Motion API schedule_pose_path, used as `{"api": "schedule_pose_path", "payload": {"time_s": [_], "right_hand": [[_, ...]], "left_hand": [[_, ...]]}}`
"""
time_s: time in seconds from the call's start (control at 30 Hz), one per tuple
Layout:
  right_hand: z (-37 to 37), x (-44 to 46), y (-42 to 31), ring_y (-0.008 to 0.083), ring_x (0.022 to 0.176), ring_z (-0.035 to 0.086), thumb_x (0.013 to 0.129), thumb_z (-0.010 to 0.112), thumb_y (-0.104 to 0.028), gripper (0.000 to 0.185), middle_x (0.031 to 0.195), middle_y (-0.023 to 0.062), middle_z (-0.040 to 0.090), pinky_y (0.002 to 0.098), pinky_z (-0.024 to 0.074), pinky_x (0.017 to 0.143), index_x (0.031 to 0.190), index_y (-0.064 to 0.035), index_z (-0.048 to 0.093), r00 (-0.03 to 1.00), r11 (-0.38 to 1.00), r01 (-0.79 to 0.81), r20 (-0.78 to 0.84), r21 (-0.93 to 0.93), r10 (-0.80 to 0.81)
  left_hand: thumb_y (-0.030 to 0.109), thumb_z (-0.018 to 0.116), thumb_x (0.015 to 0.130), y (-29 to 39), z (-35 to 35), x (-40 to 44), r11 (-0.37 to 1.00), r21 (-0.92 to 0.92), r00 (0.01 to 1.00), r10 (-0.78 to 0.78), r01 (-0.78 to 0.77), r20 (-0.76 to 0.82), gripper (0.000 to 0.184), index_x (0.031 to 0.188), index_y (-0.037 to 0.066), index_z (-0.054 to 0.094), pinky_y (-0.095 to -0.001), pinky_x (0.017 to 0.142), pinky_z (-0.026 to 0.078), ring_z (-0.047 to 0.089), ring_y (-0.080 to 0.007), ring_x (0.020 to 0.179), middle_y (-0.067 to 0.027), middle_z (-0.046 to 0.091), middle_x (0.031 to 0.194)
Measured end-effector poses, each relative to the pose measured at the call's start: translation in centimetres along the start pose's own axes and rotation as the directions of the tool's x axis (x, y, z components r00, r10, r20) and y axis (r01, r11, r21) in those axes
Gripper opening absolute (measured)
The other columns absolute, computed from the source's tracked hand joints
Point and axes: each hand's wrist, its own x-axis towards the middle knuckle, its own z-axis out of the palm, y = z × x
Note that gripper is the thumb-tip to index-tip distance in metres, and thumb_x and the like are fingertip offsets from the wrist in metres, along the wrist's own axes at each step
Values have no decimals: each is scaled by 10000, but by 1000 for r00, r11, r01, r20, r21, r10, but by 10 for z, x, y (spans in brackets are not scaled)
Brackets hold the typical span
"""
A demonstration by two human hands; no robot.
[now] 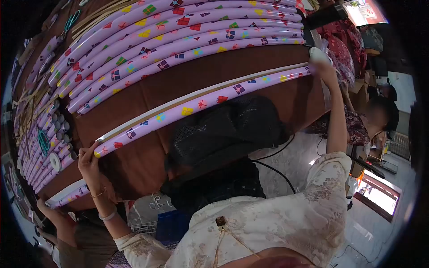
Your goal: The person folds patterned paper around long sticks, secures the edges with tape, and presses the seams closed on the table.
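Note:
A long roll of lilac wrapping paper [187, 110] printed with coloured gift boxes lies across the brown cloth in front of me. Along its far side runs a narrow white and brown strip [178, 101]. My left hand [89, 164] is closed on the left end of the roll, fingers at its tip. At the right end is my right hand [324, 73], its fingers blurred. A white object, also blurred, shows just beyond those fingers; its kind and whether I hold it cannot be made out.
Several similar rolls [187, 33] lie side by side at the back. More rolls [44, 156], teal scissors [43, 142] and a tape roll [55, 161] are at left. A black mesh-covered object [223, 127] sits in front of me. Another person's hand [51, 214] holds a roll at lower left; someone sits at right.

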Motion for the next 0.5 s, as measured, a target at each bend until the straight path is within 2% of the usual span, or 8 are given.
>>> {"api": "schedule_pose_path", "payload": {"time_s": [0.1, 0.2, 0.33, 0.37, 0.43, 0.5], "right_hand": [[-2, 5, 1, 201, 727, 595, 760, 545, -73, 243, 854, 103, 638, 312, 457, 661, 984, -67, 638, 995, 996, -84, 48, -18, 84], [-8, 6, -7, 148, 783, 593, 769, 545, -59, 250, 885, 72, 639, 260, 452, 717, 1003, -52, 630, 990, 994, -89, 102, -62, 95], [-12, 9, -18, 134, 754, 591, 766, 551, -73, 252, 877, 66, 646, 248, 453, 694, 1004, -42, 629, 991, 994, -64, 113, -93, 74], [-13, 9, -23, 124, 731, 584, 762, 556, -71, 231, 845, 59, 642, 242, 450, 673, 977, -35, 633, 990, 995, -85, 105, -58, 91], [-13, 11, -26, 115, 708, 576, 758, 561, -69, 211, 814, 52, 638, 235, 447, 652, 950, -27, 637, 990, 995, -103, 95, -19, 104], [-13, 15, -20, 95, 672, 553, 744, 571, -68, 151, 745, 43, 614, 227, 433, 615, 871, -21, 638, 988, 994, -107, 109, -16, 108]], "left_hand": [[-126, 499, 739, 2, 0, 0, 1000, -26, 1000, -11, 11, 4, 356, 1000, 58, 657, -168, 581, 304, 390, -63, 655, 16, 407, 751], [-128, 499, 738, 0, -1, 0, 999, -40, 1000, -18, 19, 9, 362, 1008, 57, 654, -169, 580, 305, 387, -63, 656, 17, 399, 750], [-132, 497, 728, 3, 0, 2, 999, -38, 1000, -9, 9, 17, 379, 1018, 58, 650, -173, 585, 310, 390, -68, 666, 16, 386, 746], [-132, 497, 728, 4, -1, 2, 999, -38, 1000, -8, 8, 16, 379, 1018, 58, 650, -173, 585, 310, 390, -68, 666, 16, 386, 746], [-128, 500, 726, 9, -3, 2, 996, 79, 999, -34, 32, 37, 377, 1020, 56, 649, -172, 597, 314, 393, -70, 675, 12, 386, 751], [-123, 502, 727, 16, -2, 3, 997, 60, 998, -48, 45, 36, 370, 1018, 53, 649, -171, 604, 317, 394, -70, 676, 8, 391, 751]]}}
